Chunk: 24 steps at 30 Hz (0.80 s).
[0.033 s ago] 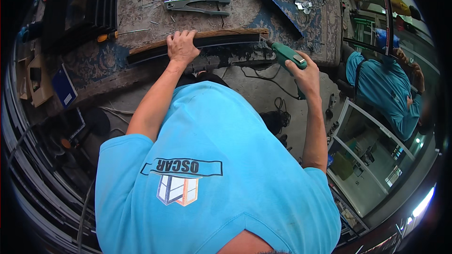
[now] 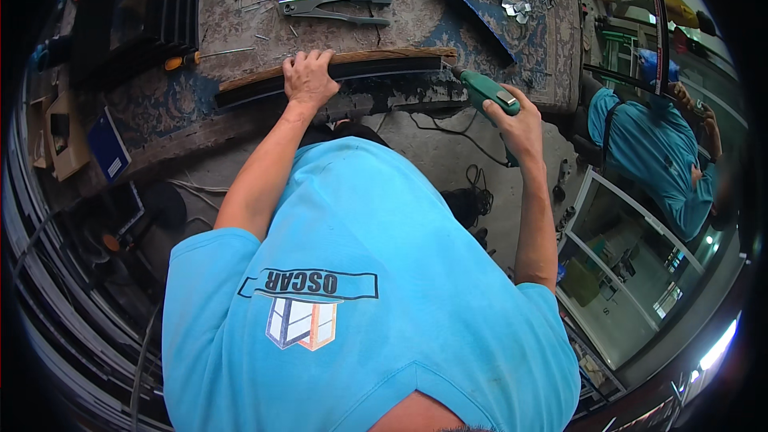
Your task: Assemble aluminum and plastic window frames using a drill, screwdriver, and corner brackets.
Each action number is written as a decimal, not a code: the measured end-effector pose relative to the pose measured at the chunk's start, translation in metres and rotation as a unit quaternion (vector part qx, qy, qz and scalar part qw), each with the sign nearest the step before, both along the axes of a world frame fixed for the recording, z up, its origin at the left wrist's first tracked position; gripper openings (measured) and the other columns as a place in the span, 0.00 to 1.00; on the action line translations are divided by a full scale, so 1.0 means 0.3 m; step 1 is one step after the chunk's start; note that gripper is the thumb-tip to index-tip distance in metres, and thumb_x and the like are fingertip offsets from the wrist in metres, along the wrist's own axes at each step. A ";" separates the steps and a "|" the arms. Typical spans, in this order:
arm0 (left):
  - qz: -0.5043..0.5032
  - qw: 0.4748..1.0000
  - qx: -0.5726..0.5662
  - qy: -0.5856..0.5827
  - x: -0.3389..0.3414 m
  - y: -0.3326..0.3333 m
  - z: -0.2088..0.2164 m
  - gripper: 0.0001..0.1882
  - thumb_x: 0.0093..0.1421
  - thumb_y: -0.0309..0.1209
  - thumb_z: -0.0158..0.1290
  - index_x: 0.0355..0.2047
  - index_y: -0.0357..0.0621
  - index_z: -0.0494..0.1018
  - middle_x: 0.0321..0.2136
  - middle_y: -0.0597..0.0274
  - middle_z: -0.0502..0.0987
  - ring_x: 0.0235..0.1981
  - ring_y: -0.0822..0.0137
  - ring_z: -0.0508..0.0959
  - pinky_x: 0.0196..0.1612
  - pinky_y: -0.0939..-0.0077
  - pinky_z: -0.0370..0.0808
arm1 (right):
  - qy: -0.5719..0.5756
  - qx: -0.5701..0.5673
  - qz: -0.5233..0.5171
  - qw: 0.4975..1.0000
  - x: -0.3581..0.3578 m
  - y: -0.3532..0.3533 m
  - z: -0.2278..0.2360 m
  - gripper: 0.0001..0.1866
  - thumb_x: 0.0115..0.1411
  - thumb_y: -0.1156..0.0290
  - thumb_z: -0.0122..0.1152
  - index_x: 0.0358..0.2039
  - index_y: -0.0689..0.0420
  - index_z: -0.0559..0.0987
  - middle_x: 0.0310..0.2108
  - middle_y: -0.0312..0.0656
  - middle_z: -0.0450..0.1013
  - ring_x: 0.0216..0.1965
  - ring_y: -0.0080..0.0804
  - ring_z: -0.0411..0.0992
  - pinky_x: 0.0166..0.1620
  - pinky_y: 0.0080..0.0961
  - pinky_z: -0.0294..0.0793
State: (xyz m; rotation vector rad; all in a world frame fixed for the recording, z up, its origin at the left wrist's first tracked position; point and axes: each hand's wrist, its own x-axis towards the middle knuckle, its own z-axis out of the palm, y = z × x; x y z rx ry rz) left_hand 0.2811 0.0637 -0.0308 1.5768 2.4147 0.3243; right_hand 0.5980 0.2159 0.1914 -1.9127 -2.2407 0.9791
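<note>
I see the right hand (image 2: 516,124) wrapped round a green drill (image 2: 482,90), and ahead-left of it the long crosswise bar (image 2: 384,66) clasped by the curled left hand (image 2: 310,80).

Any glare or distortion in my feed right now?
Head view: the bright light strip at lower right washes out; head view: long profiles at far left bow under fisheye distortion; head view: green drill looks fairly sharp.

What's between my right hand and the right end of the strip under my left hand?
The head view shows the front of the green power drill, held in your right hand, its tip near the strip; contact isn't clear.
</note>
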 end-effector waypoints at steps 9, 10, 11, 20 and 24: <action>0.005 1.000 0.011 0.010 0.004 0.001 -0.007 0.29 0.44 0.39 0.69 0.51 0.60 0.82 0.45 0.70 0.82 0.49 0.61 0.77 0.58 0.56 0.66 | -0.034 -0.011 0.022 0.999 -0.027 0.030 -0.016 0.34 0.52 0.51 0.73 0.56 0.56 0.83 0.39 0.49 0.84 0.41 0.39 0.83 0.48 0.35 0.80; 0.005 1.000 0.011 0.010 0.004 0.001 -0.006 0.29 0.44 0.39 0.69 0.51 0.60 0.82 0.45 0.70 0.82 0.49 0.61 0.77 0.58 0.56 0.66 | -0.034 -0.012 0.022 0.999 -0.025 0.031 -0.018 0.34 0.52 0.51 0.73 0.56 0.56 0.83 0.39 0.49 0.84 0.41 0.39 0.83 0.48 0.35 0.80; 0.006 1.000 0.013 0.009 0.005 0.000 -0.005 0.29 0.44 0.39 0.69 0.51 0.60 0.82 0.45 0.70 0.82 0.49 0.61 0.77 0.58 0.56 0.66 | -0.031 -0.014 0.023 0.999 -0.021 0.032 -0.020 0.34 0.51 0.51 0.73 0.56 0.55 0.83 0.39 0.49 0.84 0.40 0.39 0.83 0.48 0.35 0.80; 0.007 1.000 0.012 0.002 0.009 0.002 -0.001 0.29 0.44 0.38 0.70 0.51 0.60 0.82 0.46 0.69 0.82 0.50 0.60 0.77 0.59 0.55 0.66 | -0.040 -0.001 0.033 0.999 -0.006 0.025 -0.031 0.35 0.51 0.50 0.73 0.57 0.55 0.83 0.40 0.50 0.84 0.42 0.40 0.84 0.49 0.35 0.80; 0.006 1.000 0.015 0.002 0.005 0.002 -0.009 0.29 0.45 0.38 0.69 0.51 0.60 0.81 0.45 0.69 0.82 0.50 0.60 0.78 0.59 0.54 0.66 | -0.033 -0.012 0.011 0.999 -0.019 0.030 -0.028 0.35 0.51 0.50 0.72 0.56 0.55 0.83 0.41 0.50 0.84 0.43 0.40 0.84 0.49 0.36 0.80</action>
